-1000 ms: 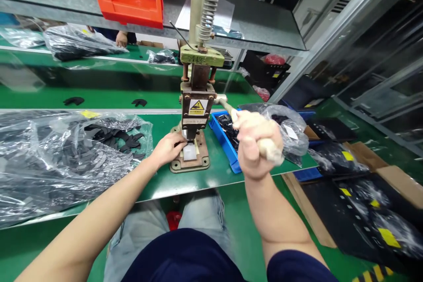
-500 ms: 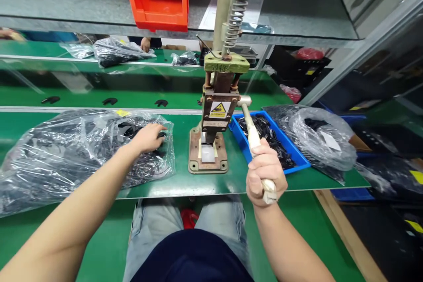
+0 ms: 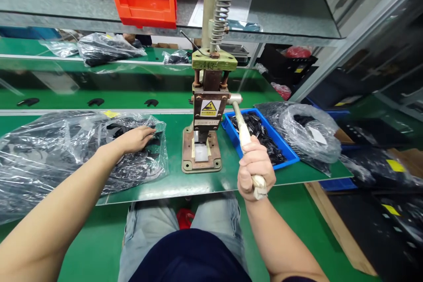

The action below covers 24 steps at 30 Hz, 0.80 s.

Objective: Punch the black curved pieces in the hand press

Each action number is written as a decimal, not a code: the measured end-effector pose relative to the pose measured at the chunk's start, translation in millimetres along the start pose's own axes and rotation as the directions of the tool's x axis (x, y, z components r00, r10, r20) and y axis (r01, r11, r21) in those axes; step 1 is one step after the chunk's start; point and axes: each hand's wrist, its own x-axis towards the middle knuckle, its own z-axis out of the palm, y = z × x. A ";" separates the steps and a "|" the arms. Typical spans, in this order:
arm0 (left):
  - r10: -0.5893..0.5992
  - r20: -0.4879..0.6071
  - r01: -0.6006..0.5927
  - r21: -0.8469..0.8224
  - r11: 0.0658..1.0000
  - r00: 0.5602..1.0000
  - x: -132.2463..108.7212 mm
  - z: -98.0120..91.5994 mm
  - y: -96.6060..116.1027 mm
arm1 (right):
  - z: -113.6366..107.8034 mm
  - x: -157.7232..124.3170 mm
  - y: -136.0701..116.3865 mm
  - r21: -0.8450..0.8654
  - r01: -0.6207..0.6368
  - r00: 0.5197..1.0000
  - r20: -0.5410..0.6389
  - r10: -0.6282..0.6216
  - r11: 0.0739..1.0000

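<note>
My right hand (image 3: 256,169) is wrapped around the pale, taped lever handle (image 3: 243,130) of a hand-lever press (image 3: 210,81). The lever slants down toward me from the press's right side. On the press's base lies a small whitish plate (image 3: 201,153) under the dark ram. My left hand (image 3: 136,139) is over the right end of a clear plastic bag (image 3: 66,150) of black parts. Its fingers and thumb close on a thin black part (image 3: 156,135), whose full shape is hidden among the others.
A blue tray (image 3: 291,163) of small black pieces stands right of the press, beside another clear bag (image 3: 306,130). An orange bin (image 3: 148,17) sits on the overhead shelf. Several curved black parts (image 3: 151,102) lie along the green strip behind. Another person's hand (image 3: 128,38) shows beyond.
The view has shifted slightly, so the bench things appear farther left. My left hand remains at the bag and my right hand still grips the lever, which looks about the same.
</note>
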 end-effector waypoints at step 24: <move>-0.305 0.397 0.499 -0.729 0.469 0.866 41.5 69.2 171.7 | -1.5 -3.2 -3.4 0.005 -0.037 0.999 0.006 0.037 0.999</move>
